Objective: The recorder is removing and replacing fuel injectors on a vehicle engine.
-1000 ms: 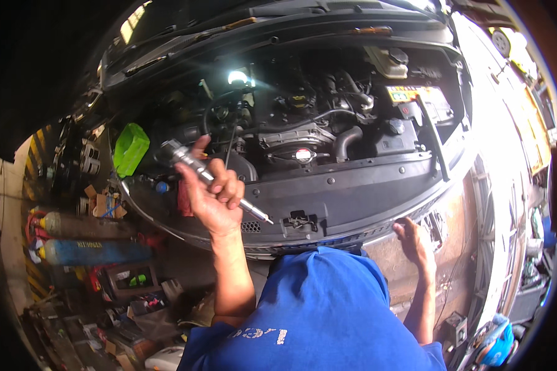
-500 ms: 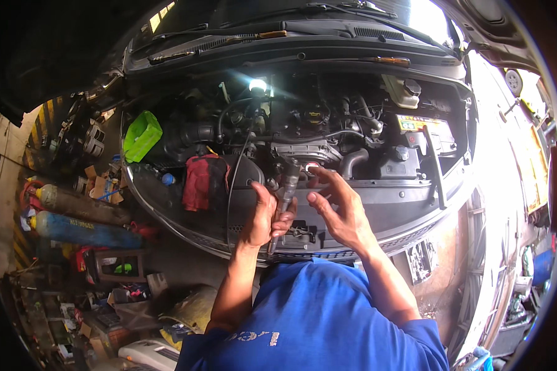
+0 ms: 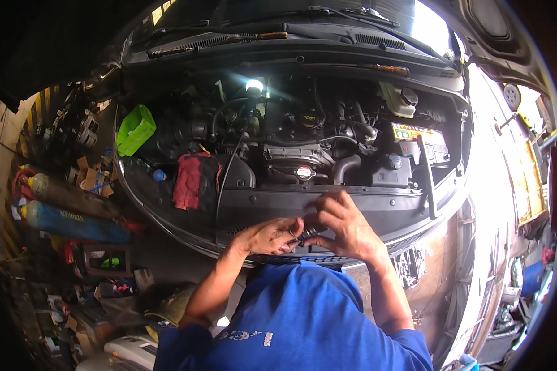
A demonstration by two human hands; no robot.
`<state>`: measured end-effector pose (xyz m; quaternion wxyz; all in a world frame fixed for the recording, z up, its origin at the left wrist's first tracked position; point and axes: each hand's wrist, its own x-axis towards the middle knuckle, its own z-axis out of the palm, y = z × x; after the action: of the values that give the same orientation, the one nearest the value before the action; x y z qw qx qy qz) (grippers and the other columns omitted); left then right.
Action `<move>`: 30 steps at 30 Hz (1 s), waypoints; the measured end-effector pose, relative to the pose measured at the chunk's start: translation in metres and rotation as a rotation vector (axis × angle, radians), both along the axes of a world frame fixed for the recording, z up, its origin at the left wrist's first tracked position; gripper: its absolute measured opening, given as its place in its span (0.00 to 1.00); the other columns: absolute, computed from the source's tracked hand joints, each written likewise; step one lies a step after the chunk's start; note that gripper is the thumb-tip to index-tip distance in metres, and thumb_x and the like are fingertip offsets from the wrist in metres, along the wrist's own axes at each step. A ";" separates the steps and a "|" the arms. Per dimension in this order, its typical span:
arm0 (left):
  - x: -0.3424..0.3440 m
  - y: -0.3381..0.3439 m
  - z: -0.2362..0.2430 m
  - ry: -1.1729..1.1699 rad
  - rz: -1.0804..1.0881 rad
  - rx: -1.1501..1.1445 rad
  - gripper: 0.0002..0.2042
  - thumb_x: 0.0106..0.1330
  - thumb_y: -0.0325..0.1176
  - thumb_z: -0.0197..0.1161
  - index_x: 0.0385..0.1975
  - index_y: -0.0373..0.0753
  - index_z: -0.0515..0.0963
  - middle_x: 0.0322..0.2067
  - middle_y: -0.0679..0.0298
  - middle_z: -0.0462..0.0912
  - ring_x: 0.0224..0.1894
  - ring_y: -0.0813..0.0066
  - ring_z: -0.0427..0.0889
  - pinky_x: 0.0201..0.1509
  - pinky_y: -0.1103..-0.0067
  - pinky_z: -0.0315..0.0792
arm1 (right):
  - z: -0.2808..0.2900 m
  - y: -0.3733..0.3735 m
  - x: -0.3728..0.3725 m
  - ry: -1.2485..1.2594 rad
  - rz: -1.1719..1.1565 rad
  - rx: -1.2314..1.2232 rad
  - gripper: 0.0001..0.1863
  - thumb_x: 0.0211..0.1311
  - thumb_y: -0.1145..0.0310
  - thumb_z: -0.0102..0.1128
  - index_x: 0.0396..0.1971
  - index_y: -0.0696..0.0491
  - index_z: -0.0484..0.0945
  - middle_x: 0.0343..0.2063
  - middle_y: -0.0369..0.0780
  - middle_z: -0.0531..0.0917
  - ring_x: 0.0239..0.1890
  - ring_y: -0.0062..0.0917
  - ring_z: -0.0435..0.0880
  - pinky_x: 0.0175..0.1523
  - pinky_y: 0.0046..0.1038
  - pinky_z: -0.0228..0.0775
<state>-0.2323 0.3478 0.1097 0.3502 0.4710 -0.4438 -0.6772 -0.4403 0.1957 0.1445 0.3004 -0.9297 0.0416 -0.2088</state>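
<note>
Head view:
1. Left hand: fingers closed around a dark metal part, thumb raised alongside.
2. Right hand: fingers bent over the same part from the right; blurred, so whether they grip it or merely touch it cannot be told.
3. Dark metal part: between the two hands, partly hidden by them, over the front edge of the car's engine bay.
4. Red cloth: draped at the left of the bay.
5. Green container: tilted, beyond the cloth.
6. Lamp: lit, at the back of the bay.
7. Battery: right side of the bay.
</note>
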 end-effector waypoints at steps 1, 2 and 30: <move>-0.002 0.000 0.003 -0.076 -0.033 0.036 0.34 0.76 0.71 0.41 0.37 0.39 0.72 0.23 0.73 0.68 0.21 0.88 0.66 0.23 0.85 0.62 | -0.001 0.001 -0.004 0.091 0.064 -0.096 0.22 0.56 0.56 0.78 0.45 0.52 0.82 0.50 0.41 0.81 0.52 0.40 0.78 0.55 0.43 0.78; 0.009 -0.005 -0.018 -0.072 -0.188 0.102 0.36 0.73 0.72 0.51 0.45 0.36 0.75 0.25 0.67 0.77 0.24 0.78 0.77 0.27 0.76 0.71 | -0.001 0.005 -0.004 0.049 0.073 -0.069 0.21 0.55 0.56 0.78 0.42 0.54 0.81 0.39 0.39 0.82 0.46 0.39 0.79 0.50 0.41 0.77; -0.007 -0.030 0.016 -1.214 0.148 -0.782 0.16 0.61 0.34 0.73 0.48 0.39 0.81 0.43 0.62 0.84 0.47 0.64 0.87 0.51 0.67 0.79 | -0.027 0.016 -0.001 -0.096 -0.353 0.753 0.47 0.57 0.59 0.83 0.74 0.55 0.67 0.47 0.44 0.88 0.52 0.28 0.87 0.60 0.35 0.77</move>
<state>-0.2390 0.3183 0.1252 0.2299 0.6331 -0.7365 -0.0625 -0.4413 0.2122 0.1171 0.5806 -0.7229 0.2596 -0.2702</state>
